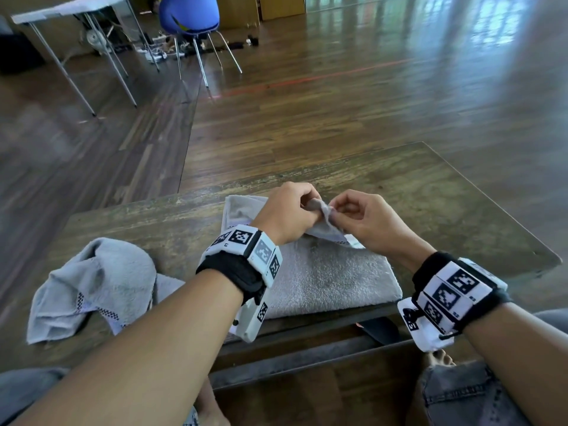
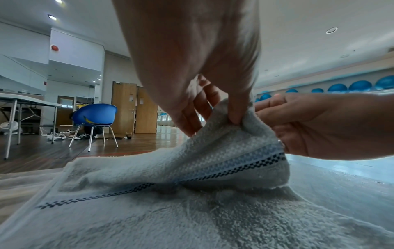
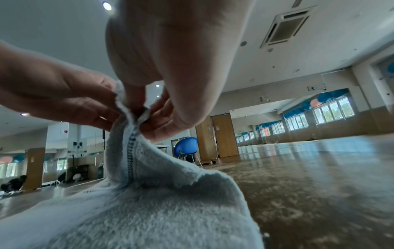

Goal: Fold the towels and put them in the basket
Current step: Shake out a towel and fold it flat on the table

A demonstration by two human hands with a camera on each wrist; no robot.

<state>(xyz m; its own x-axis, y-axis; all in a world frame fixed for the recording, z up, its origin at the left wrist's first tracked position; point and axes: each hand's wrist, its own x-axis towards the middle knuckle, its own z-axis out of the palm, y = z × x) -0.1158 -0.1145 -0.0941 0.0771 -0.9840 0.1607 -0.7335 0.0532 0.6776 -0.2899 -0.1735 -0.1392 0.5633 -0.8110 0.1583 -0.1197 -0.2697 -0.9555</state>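
Observation:
A grey towel (image 1: 325, 275) with a checked border stripe lies spread on the wooden table (image 1: 430, 204) in front of me. Its far edge is lifted into a peak between my hands. My left hand (image 1: 302, 207) pinches that raised edge from the left. My right hand (image 1: 339, 210) pinches the same edge from the right. In the left wrist view the towel (image 2: 192, 210) rises to my left hand (image 2: 232, 116). The right wrist view shows the towel (image 3: 162, 210) pulled up to my right hand (image 3: 138, 109). A second grey towel (image 1: 89, 284) lies crumpled at the table's left. No basket is in view.
The table's near edge (image 1: 307, 327) is by my knees, its far edge (image 1: 276, 173) just beyond my hands. Past it is wooden floor, with a blue chair (image 1: 190, 16) and a white folding table (image 1: 67, 10) at the back left.

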